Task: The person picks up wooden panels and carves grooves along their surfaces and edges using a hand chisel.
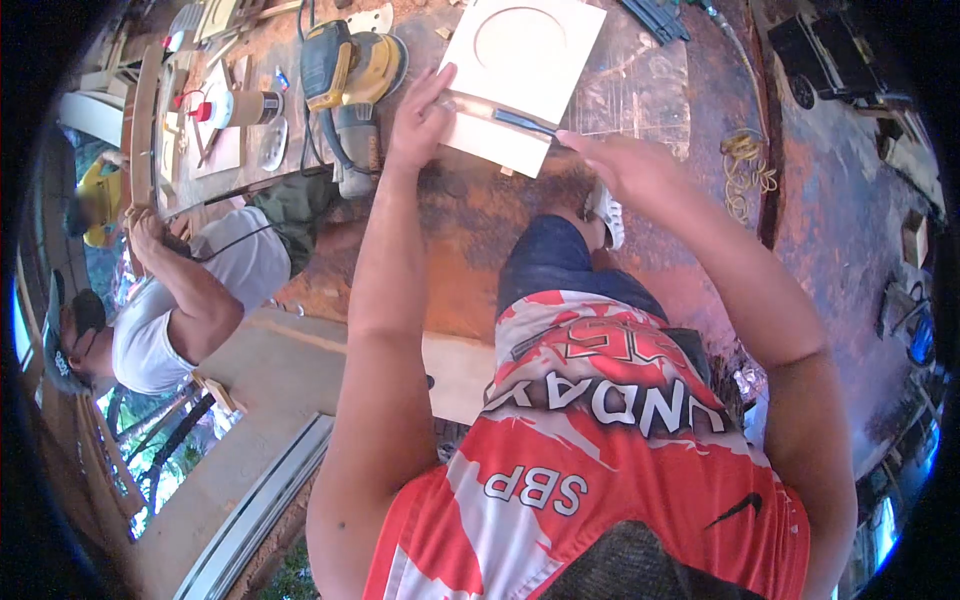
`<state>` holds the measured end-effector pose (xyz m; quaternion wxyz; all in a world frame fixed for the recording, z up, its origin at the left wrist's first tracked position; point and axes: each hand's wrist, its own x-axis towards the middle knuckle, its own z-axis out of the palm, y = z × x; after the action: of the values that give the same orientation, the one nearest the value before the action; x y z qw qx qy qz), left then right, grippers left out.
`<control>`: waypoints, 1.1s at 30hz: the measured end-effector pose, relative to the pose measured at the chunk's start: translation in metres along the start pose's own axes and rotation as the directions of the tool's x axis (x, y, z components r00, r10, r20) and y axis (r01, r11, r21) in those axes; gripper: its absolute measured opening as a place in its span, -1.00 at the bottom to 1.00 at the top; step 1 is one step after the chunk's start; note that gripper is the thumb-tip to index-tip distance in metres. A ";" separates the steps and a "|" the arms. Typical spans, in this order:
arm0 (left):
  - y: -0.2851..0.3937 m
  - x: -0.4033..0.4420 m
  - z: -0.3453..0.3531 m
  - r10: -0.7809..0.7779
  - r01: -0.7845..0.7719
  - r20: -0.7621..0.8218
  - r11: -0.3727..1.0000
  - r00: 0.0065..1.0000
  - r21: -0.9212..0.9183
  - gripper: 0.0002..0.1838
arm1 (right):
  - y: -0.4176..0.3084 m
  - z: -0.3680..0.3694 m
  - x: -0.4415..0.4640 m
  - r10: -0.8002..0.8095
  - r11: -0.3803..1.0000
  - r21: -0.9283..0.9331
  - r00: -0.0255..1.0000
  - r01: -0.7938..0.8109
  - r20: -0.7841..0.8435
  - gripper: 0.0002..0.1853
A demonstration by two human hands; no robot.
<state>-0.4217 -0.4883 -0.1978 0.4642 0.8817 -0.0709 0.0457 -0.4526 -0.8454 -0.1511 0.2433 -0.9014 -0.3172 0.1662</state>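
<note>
A pale wooden panel (510,85) lies at the top middle, with a round ring recess in its upper part and a band-like groove across its lower part. My left hand (420,120) grips the panel's left edge, fingers along the side. My right hand (625,165) is closed around the end of a slim dark-blue hand tool (525,122), whose exact kind I cannot make out. The tool's far end lies over the panel by the groove. Left of my left hand sits a yellow-and-black power sander (345,70).
A glue bottle (235,108) with a red cap lies further left, among wood scraps. At the left, a co-worker in a white shirt (190,300) handles a long wooden strip (145,120). A yellow cord (740,165) lies coiled on the right.
</note>
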 end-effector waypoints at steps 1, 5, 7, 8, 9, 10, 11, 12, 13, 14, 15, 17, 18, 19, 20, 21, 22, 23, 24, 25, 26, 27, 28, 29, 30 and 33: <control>-0.001 0.001 -0.002 -0.043 0.042 -0.010 0.999 0.999 -0.020 -0.37 | 0.000 0.002 0.007 -0.019 1.000 -0.002 1.000 0.019 -0.012 -0.50; -0.006 -0.001 -0.002 0.019 -0.019 0.029 1.000 0.999 0.019 -0.43 | -0.001 -0.011 -0.007 0.045 0.998 -0.050 0.997 -0.042 0.058 -0.46; -0.004 0.001 -0.002 0.020 -0.020 0.023 1.000 1.000 0.015 -0.43 | -0.006 -0.021 -0.006 0.060 0.998 -0.012 0.994 -0.059 0.093 -0.46; -0.002 -0.001 -0.002 0.015 -0.015 0.033 1.000 0.999 0.012 -0.43 | -0.009 -0.021 -0.008 0.082 0.995 0.040 0.988 -0.088 0.132 -0.46; -0.002 -0.001 -0.002 0.016 -0.016 0.034 1.000 0.999 0.012 -0.43 | -0.007 -0.012 -0.005 0.083 0.995 0.041 0.988 -0.089 0.131 -0.46; -0.005 0.000 -0.003 0.013 -0.013 0.040 1.000 0.999 0.008 -0.43 | -0.007 -0.002 0.003 0.004 0.999 0.037 1.000 -0.005 0.011 -0.46; -0.007 0.001 -0.005 0.009 -0.009 0.044 1.000 0.999 0.004 -0.43 | -0.006 0.005 0.009 -0.077 0.997 0.023 0.991 0.080 -0.107 -0.46; -0.010 0.001 -0.004 0.008 -0.008 0.042 1.000 0.999 0.003 -0.43 | -0.002 0.007 0.007 -0.078 0.997 0.021 0.991 0.081 -0.105 -0.46; -0.012 0.002 -0.003 0.073 -0.075 0.049 0.997 0.996 0.034 -0.43 | -0.004 0.002 0.003 -0.044 0.999 -0.009 0.997 0.043 -0.067 -0.47; -0.014 0.002 -0.001 0.138 -0.142 0.062 0.988 0.989 0.063 -0.43 | -0.005 0.000 -0.001 -0.003 0.999 -0.039 0.999 0.002 -0.032 -0.47; -0.016 0.001 0.002 0.138 -0.142 0.066 0.988 0.988 0.057 -0.43 | -0.003 -0.001 -0.003 0.004 0.999 -0.039 1.000 -0.005 -0.029 -0.47; -0.015 0.000 0.004 0.127 -0.127 0.003 0.987 0.992 0.102 -0.35 | -0.001 -0.005 -0.004 -0.008 0.998 0.070 0.999 0.010 -0.038 -0.48; -0.015 -0.001 0.003 0.130 -0.131 0.014 0.987 0.991 0.092 -0.35 | -0.005 -0.004 -0.002 0.007 0.998 0.070 0.999 -0.004 -0.039 -0.48; -0.015 -0.002 0.001 0.111 -0.115 0.051 0.991 0.992 0.070 -0.37 | -0.011 -0.004 0.003 -0.001 0.999 0.041 0.999 0.003 -0.042 -0.47; -0.015 0.001 -0.002 0.100 -0.104 0.083 0.993 0.992 0.050 -0.39 | -0.015 -0.007 0.009 -0.014 1.000 0.004 0.999 0.014 -0.051 -0.46; -0.014 0.006 -0.002 0.116 -0.120 0.084 0.992 0.990 0.040 -0.39 | -0.019 -0.016 0.011 -0.004 1.000 -0.008 0.998 0.004 -0.060 -0.46; -0.007 0.005 -0.001 0.096 -0.101 0.080 0.993 0.992 0.067 -0.38 | -0.026 -0.025 0.006 0.087 0.996 -0.012 0.996 -0.087 0.027 -0.47; -0.001 0.003 -0.002 0.074 -0.082 0.080 0.992 0.994 0.093 -0.37 | -0.034 -0.029 -0.002 0.180 0.984 -0.020 0.977 -0.179 0.114 -0.48; 0.001 0.006 -0.003 0.089 -0.096 0.084 0.992 0.992 0.081 -0.37 | -0.032 -0.029 -0.011 0.195 0.981 -0.030 0.975 -0.193 0.105 -0.48; 0.003 0.007 -0.004 0.042 -0.048 0.092 0.997 0.995 0.062 -0.38 | -0.025 -0.028 -0.026 0.154 0.987 0.043 0.988 -0.153 -0.028 -0.48; 0.010 0.008 -0.007 -0.009 0.004 0.101 0.999 0.995 0.046 -0.39 | -0.021 -0.027 -0.042 0.116 0.989 0.109 0.980 -0.100 -0.160 -0.47; 0.018 0.016 -0.007 0.002 -0.006 0.100 0.999 0.995 0.036 -0.39 | -0.022 -0.027 -0.057 0.121 0.990 0.098 0.979 -0.105 -0.165 -0.47; 0.037 0.030 -0.010 -0.181 0.192 0.091 0.973 0.979 -0.130 -0.41 | -0.027 -0.027 -0.072 0.197 0.963 0.222 0.961 -0.153 -0.193 -0.52; 0.049 0.042 -0.012 -0.352 0.370 0.114 0.883 0.929 -0.289 -0.41 | -0.032 -0.025 -0.084 0.272 0.920 0.344 0.938 -0.187 -0.217 -0.56; 0.050 0.053 -0.013 -0.335 0.352 0.110 0.889 0.936 -0.292 -0.41 | -0.034 -0.020 -0.094 0.270 0.924 0.335 0.934 -0.183 -0.234 -0.56; 0.044 0.085 -0.003 -0.401 0.377 0.149 0.911 0.904 0.166 -0.42 | -0.037 0.016 -0.124 0.600 0.743 0.408 0.798 -0.531 -0.054 -0.55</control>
<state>-0.3453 -0.5180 -0.1480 0.3956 0.9076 0.0685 -0.1231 -0.5701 -0.8962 -0.1264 0.3754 -0.9030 0.0332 0.2064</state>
